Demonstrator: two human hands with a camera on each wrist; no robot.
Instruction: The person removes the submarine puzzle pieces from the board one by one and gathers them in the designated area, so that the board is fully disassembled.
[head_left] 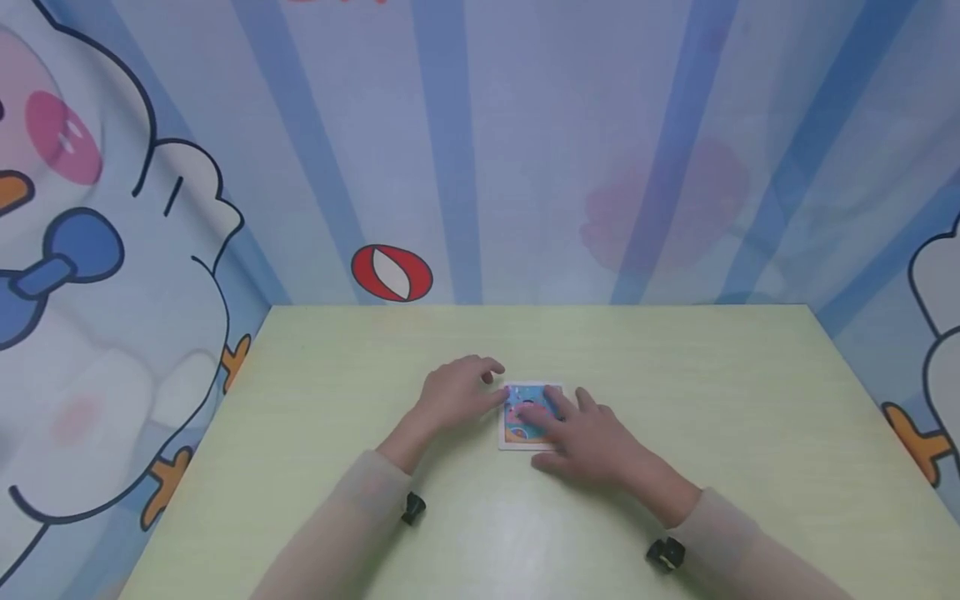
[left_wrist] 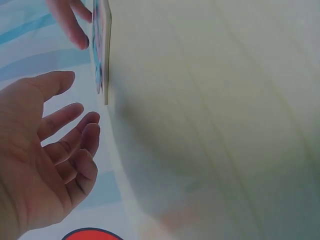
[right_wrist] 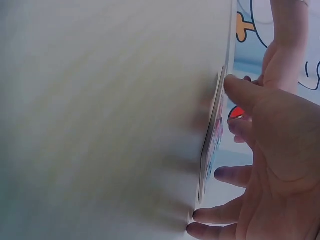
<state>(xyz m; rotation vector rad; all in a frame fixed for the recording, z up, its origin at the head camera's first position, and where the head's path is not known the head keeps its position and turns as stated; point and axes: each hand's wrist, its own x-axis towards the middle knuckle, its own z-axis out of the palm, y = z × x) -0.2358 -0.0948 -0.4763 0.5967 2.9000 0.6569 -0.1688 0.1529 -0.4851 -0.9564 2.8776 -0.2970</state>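
A small square picture board (head_left: 516, 434) with a white border and a blue and pink cartoon print lies flat on the table. Edge-on in the left wrist view, the board (left_wrist: 104, 55) looks thin but stiff. My right hand (head_left: 600, 442) spreads over its right half, hiding part of the print; in the right wrist view two fingertips come down at the table beyond the board's end. At the left edge is my left hand (head_left: 459, 393), thumb tip close to the upper left corner and the other fingers loosely bent, with nothing in them.
The pale yellow-green table (head_left: 360, 350) runs back to a blue striped cloth (head_left: 517, 167) with cartoon prints, which also hangs at both sides. Small black devices (head_left: 413, 508) sit under both wrists, by the light sleeves (head_left: 337, 517).
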